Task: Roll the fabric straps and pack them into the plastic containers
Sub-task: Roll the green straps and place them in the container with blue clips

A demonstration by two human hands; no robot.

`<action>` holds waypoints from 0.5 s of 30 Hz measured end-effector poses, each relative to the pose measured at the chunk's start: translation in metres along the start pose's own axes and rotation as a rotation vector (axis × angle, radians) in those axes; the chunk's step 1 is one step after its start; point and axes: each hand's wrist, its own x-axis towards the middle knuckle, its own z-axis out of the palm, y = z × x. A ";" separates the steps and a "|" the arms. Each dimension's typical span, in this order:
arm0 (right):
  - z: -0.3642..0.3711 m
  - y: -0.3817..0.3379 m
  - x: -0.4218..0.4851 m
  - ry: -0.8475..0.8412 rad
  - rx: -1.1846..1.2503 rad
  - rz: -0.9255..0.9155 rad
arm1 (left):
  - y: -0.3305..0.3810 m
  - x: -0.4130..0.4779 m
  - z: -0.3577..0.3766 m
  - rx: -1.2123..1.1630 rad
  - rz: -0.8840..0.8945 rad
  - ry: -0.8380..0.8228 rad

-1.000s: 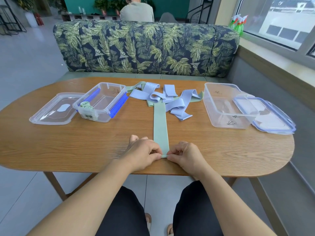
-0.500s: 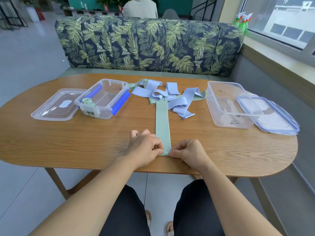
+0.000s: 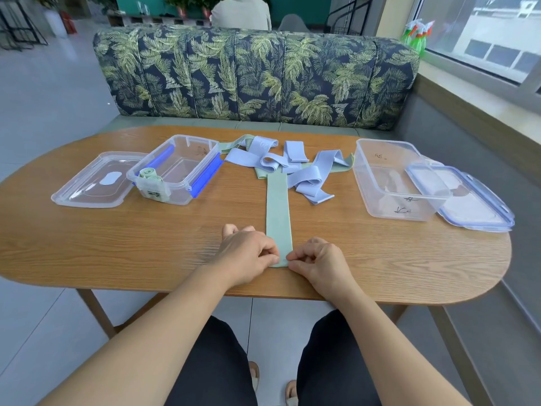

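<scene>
1. The left hand point(image 3: 248, 253) and the right hand point(image 3: 317, 262), fingers curled, each pinch a corner at the near end of the green strap point(image 3: 277, 212).
2. The strap lies flat on the wooden table point(image 3: 117, 244), running from the hands to a pile of light-blue straps point(image 3: 307, 174).
3. At left, the blue-clipped container point(image 3: 202, 183) holds rolled green straps point(image 3: 150, 178), with its clear lid point(image 3: 93, 183) alongside.
4. At right, the clear container point(image 3: 380, 200) stands lidless, and the blue-rimmed lid point(image 3: 480, 206) lies just beside it.

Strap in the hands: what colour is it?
The strap is pale green; the head view shows it best.

Far end of green strap point(image 3: 277, 206) buried under blue straps point(image 3: 310, 177), container point(image 3: 395, 208) scribbles unreadable
</scene>
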 end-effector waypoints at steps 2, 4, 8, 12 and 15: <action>0.000 0.000 0.001 -0.013 -0.022 -0.001 | -0.003 -0.004 0.005 0.018 0.035 0.080; 0.000 0.000 0.002 -0.020 -0.035 -0.005 | -0.007 -0.011 0.013 0.020 0.092 0.201; -0.002 -0.001 0.003 -0.020 -0.044 -0.013 | -0.012 -0.023 0.025 -0.011 0.111 0.297; -0.003 -0.002 0.002 -0.027 -0.040 -0.017 | -0.012 -0.025 0.029 -0.101 0.058 0.304; -0.004 -0.001 0.003 -0.039 -0.053 -0.015 | -0.009 -0.025 0.033 -0.147 0.026 0.333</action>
